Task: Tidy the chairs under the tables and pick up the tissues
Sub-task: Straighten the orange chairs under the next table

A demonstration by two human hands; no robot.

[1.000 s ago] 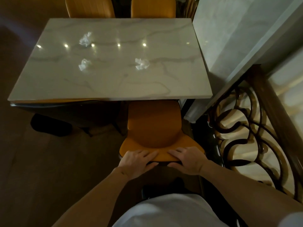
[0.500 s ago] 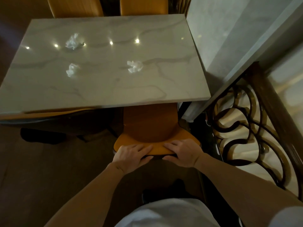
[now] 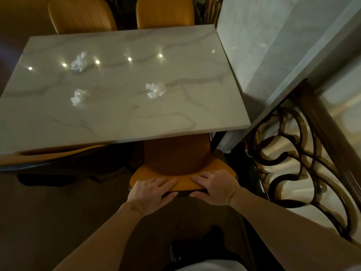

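Observation:
An orange chair (image 3: 176, 159) stands at the near right side of the marble table (image 3: 125, 118), its seat partly under the tabletop. My left hand (image 3: 150, 194) and my right hand (image 3: 214, 187) both grip the top edge of its backrest, side by side. Three crumpled white tissues lie on the table: one at the far left (image 3: 78, 61), one at the near left (image 3: 78, 96), one near the middle (image 3: 155, 90).
Two more orange chairs (image 3: 82, 15) (image 3: 165, 12) stand at the table's far side. Another orange chair (image 3: 48, 155) sits under the near left edge. A wall (image 3: 273, 45) and an ornate metal railing (image 3: 293, 163) run close on the right. Dark wooden floor (image 3: 48, 222) lies to the left.
The chair has slid further under the table with both hands on its backrest. The view has shifted closer to the table.

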